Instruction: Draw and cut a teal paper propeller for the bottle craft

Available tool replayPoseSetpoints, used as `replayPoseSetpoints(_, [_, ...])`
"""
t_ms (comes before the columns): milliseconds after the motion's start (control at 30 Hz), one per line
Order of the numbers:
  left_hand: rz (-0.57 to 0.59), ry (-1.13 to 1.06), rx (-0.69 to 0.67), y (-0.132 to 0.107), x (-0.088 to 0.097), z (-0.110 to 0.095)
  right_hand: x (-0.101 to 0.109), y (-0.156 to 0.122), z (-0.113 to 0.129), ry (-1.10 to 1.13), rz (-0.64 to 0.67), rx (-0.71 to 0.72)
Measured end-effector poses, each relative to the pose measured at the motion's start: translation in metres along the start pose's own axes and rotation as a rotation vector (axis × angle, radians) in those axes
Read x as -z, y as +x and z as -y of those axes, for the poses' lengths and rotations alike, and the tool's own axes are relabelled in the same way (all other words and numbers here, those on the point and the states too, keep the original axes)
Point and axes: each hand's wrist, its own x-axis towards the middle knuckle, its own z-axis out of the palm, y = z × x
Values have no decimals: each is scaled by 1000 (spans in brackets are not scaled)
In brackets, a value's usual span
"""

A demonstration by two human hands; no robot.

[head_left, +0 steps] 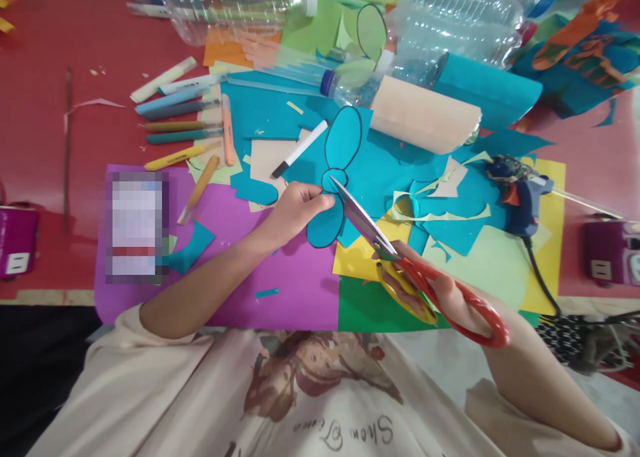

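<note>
My left hand (300,210) pinches a blue paper cutout (343,137), made of two long ovals joined by a small round middle and edged in black marker. Red-handled scissors (367,222) are in my right hand (445,293), with my fingers through the grips. Their blades look nearly closed, and the tips lie over the cutout's round middle; whether they touch the paper I cannot tell. A white marker with a black end (300,149) lies just beyond my left hand. Under my right hand is a yellow-handled tool (407,293), partly hidden by my fingers.
Clear plastic bottles (235,7) lie along the back. A beige-wrapped roll (425,113) and a blue-wrapped roll (485,90) sit at back right. A glue gun (523,200) with a cord is at right. Several markers (183,102) and a blurred-out rectangle (134,227) are at left.
</note>
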Motion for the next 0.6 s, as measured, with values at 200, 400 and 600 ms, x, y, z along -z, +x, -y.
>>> replayPoseSetpoints(200, [34,21,-14,-1,-2,-3,-2,-1,4,-28,-34,-18])
replayPoseSetpoints(400, [49,44,-23,-2,-3,-8,-7,3,10,55,-52,-52])
replayPoseSetpoints(600, [50,33,-48,-1,-2,-5,-7,6,10,19,0,-27])
